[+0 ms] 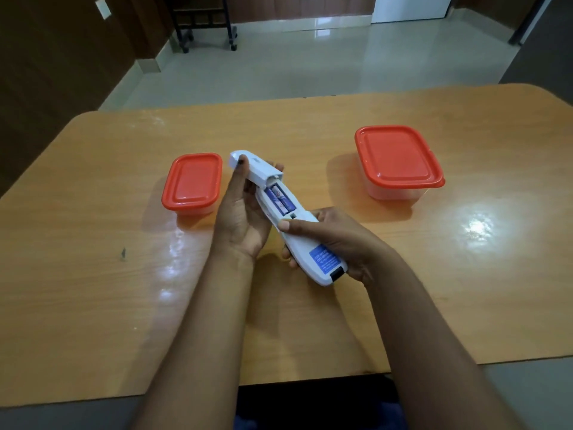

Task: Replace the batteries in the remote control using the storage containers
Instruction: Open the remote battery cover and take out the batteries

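Observation:
A white remote control (305, 243) is held back side up above the middle of the table. My right hand (338, 240) grips its near half, thumb across the back. My left hand (240, 212) holds the white battery cover (257, 169), which is slid partway off the far end. Two blue and white batteries (280, 201) show in the open compartment. A small container with a red lid (192, 183) stands to the left, lid on. A larger container with a red lid (397, 158) stands to the right, lid on. Their contents are hidden.
The wooden table (93, 274) has rounded corners and a glossy top with glare patches. Beyond its far edge lies a tiled floor with a black wheeled rack (204, 23) at the back.

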